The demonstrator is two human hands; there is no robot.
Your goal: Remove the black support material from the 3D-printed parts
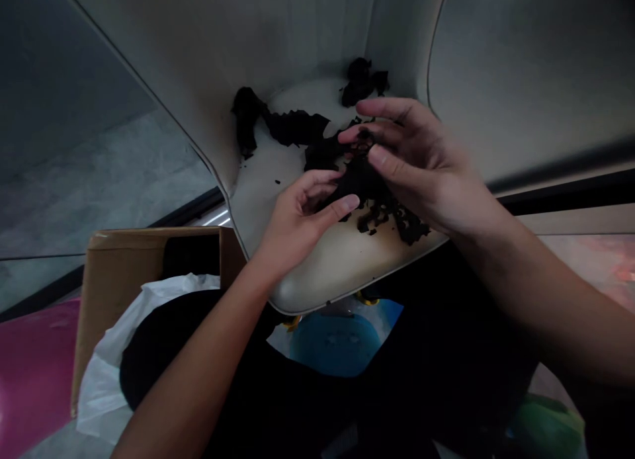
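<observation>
A pale chair seat (302, 274) lies in front of me with ragged black scraps on it. My left hand (305, 217) is curled, thumb and fingers closed around a dark, crumpled black piece (364, 181). Above its upper end, my right hand (417, 155) pinches a small bit of the same black stuff between thumb and fingers. What the material is I cannot make out. A long torn black strip (295, 127) lies behind my left hand, and a small black clump (361, 82) sits at the back of the seat. Lacy black shreds (409, 224) lie under my right wrist.
A cardboard box (126, 250) stands left of the seat, with a white plastic bag (112, 360) at its front. A pink surface (37, 373) is at far left. Below the seat shows something blue (337, 343). My dark-clothed legs flank it.
</observation>
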